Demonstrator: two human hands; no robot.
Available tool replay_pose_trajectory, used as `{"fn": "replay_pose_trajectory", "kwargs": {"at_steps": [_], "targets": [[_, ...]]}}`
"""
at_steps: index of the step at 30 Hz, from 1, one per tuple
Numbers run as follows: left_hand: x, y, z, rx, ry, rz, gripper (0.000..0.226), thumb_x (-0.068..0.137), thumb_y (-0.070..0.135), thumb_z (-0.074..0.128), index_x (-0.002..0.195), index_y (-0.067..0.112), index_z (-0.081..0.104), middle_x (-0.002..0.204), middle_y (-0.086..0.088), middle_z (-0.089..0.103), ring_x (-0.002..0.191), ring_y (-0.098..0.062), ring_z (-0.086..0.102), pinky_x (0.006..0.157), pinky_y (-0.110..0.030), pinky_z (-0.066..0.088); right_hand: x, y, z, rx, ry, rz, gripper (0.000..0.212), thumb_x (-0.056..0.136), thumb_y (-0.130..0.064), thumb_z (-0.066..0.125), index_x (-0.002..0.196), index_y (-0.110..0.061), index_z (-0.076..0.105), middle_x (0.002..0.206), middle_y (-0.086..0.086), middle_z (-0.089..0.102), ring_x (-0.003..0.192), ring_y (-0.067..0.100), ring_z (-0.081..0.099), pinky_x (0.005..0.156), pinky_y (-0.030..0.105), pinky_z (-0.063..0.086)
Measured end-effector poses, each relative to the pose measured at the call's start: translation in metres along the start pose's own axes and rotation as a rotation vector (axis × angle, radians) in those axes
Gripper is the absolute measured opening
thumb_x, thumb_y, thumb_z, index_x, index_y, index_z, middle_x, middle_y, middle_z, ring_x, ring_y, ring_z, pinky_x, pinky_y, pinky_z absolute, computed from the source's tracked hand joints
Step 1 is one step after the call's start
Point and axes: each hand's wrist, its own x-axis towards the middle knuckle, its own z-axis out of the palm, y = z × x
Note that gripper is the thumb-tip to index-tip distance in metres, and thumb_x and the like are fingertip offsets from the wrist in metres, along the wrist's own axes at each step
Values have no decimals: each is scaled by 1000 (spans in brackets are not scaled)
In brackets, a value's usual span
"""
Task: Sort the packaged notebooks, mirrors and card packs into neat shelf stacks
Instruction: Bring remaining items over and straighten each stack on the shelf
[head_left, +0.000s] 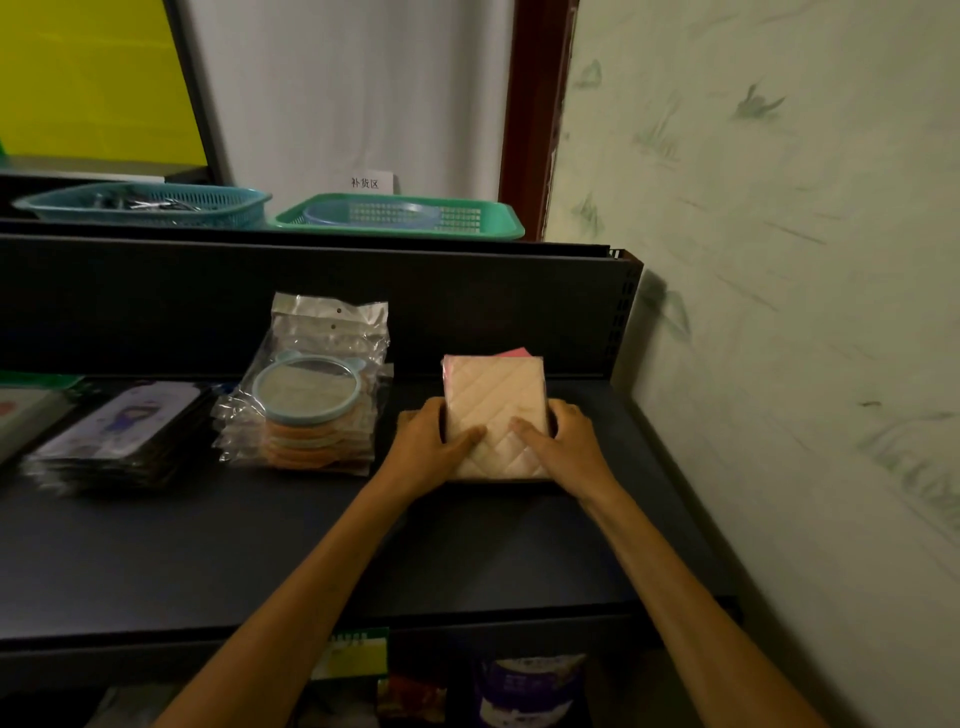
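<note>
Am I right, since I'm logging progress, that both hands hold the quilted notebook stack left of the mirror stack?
Not quite. In the head view both hands, left hand and right hand, hold the quilted notebook stack, but it sits right of the mirror stack, not left.

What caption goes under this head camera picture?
Both hands square up a stack of quilted notebooks beside the packaged mirrors.
</note>
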Motion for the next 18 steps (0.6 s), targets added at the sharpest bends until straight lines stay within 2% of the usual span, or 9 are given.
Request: {"fn": "replay_pose_trajectory", "kwargs": {"at_steps": [2,4,5,8,10,14,18], "targets": [[4,0,1,151,-22,-13,60,82,56,59,126,16,51,139,-10,46,134,-29,35,106,-49,37,3,1,1,-225,-18,29,57,85,-53,57,127,-16,53,135,11,45,122,31,42,103,46,38],[6,2,2,274,-60,-18,57,87,54,53,124,10,55,151,-9,34,145,-27,13,115,-47,20,3,0,1,-338,-37,45,56,85,-56,53,121,-15,58,133,13,46,122,33,39,103,42,34],[6,4,2,303,-73,-15,58,89,53,52,126,9,55,154,-9,29,146,-26,8,116,-45,16,2,-1,0,-371,-41,46,56,85,-58,52,118,-14,60,133,12,46,121,33,38,102,41,33],[5,7,0,308,-54,11,60,89,53,52,128,8,53,148,-11,38,141,-25,24,111,-38,24,2,-2,-3,-422,-56,31,58,85,-62,49,118,-15,58,136,9,43,124,29,34,102,38,29],[6,4,-1,311,-37,6,63,87,57,52,129,10,52,145,-10,42,139,-24,29,111,-39,25,1,-3,-6,-441,-64,14,61,86,-62,47,125,-16,54,140,6,41,127,28,32,104,37,27],[7,-2,0,342,-10,2,74,83,64,50,138,16,44,147,-8,41,137,-24,33,114,-47,24,-4,-4,-8,-307,-82,-11,74,87,-57,51,146,-19,30,149,8,36,136,27,31,111,39,24],[3,2,1,317,5,18,67,86,59,52,139,19,43,143,-6,47,130,-23,43,115,-47,22,-8,-8,-4,-218,-119,-37,76,90,-49,53,150,-19,17,150,9,35,135,27,35,112,38,28]]}}
